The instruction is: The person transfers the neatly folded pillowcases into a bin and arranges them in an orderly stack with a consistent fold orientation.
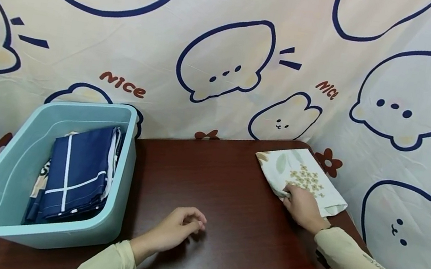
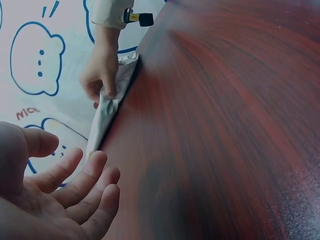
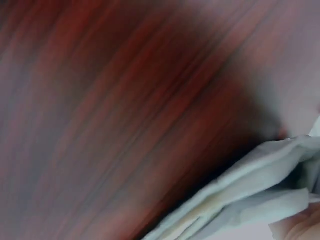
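Note:
A folded white cloth [image 1: 290, 164] with a floral print lies at the far right corner of the table. My right hand [image 1: 305, 208] grips its near edge, thumb on top. In the right wrist view the layered folds of the cloth [image 3: 250, 175] show close up, with only a bit of the hand at the corner. My left hand [image 1: 173, 230] hovers over the middle of the table, fingers loosely bent and holding nothing. The left wrist view shows that hand [image 2: 65, 195] palm up, apart from the cloth.
To the left stands a light blue plastic bin [image 1: 125, 177] holding folded fabric, topped by a navy cloth [image 1: 85, 166] with white lines. The dark red-brown table [image 1: 201, 174] meets a cartoon-printed curtain [image 1: 217, 121] at the back and right.

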{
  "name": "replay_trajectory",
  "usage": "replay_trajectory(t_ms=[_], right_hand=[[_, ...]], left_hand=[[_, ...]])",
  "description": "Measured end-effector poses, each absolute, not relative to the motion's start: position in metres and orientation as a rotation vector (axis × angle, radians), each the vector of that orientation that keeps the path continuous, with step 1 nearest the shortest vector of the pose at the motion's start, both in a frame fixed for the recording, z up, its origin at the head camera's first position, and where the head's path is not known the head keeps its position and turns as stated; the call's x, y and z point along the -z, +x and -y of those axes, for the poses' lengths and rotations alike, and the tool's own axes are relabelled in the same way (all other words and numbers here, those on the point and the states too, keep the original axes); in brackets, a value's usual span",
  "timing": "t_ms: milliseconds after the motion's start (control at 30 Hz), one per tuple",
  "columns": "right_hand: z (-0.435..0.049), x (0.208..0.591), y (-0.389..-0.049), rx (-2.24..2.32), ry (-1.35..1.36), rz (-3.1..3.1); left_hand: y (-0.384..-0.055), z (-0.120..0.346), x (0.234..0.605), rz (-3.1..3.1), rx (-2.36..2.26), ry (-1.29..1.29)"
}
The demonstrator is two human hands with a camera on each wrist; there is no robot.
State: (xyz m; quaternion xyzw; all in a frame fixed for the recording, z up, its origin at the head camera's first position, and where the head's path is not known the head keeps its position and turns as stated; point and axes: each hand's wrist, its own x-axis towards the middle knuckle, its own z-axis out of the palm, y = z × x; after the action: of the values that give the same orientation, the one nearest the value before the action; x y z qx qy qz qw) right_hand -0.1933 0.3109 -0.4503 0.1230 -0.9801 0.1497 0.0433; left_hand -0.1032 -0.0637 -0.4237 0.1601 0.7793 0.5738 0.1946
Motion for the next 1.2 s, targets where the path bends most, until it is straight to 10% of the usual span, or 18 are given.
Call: replay_trajectory(t_ms=[1200], right_hand=[[-0.248, 0.451, -0.144, -1.123, 0.668, 3.082]], left_hand=[[-0.114, 0.039, 0.432, -2.145, -1.691, 0.304]])
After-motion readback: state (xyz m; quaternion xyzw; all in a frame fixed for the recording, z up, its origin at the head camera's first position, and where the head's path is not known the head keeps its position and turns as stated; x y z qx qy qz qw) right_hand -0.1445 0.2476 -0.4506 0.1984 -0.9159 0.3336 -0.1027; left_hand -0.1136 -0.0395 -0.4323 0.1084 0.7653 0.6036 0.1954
